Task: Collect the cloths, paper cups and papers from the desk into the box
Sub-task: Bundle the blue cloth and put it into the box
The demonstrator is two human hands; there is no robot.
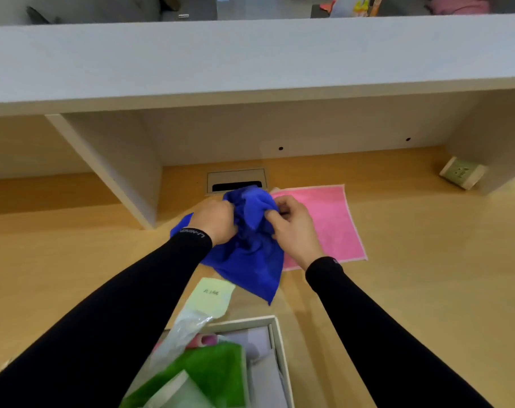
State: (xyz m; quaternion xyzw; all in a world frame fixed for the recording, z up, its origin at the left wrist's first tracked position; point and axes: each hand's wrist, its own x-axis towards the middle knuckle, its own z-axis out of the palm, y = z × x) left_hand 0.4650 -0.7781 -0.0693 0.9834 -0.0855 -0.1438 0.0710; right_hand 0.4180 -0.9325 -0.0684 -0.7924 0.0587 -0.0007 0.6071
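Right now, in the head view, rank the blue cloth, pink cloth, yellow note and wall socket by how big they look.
1. Blue cloth and pink cloth: look alike; blue is bunched in both hands, pink partly hidden, so no ranking.
2. Yellow note.
3. Wall socket, though it lies farther away.

A cable grommet point(236, 181) sits in the desktop; a wall socket point(461, 172) far right.

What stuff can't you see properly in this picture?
- Box, head view: its near part is cut off by the bottom edge, and the left sleeve covers its left side.
- Yellow note: the writing is too small to read.
- Pink cloth: the right hand and blue cloth cover its left part.
- Left hand: its fingers are buried in the blue cloth.
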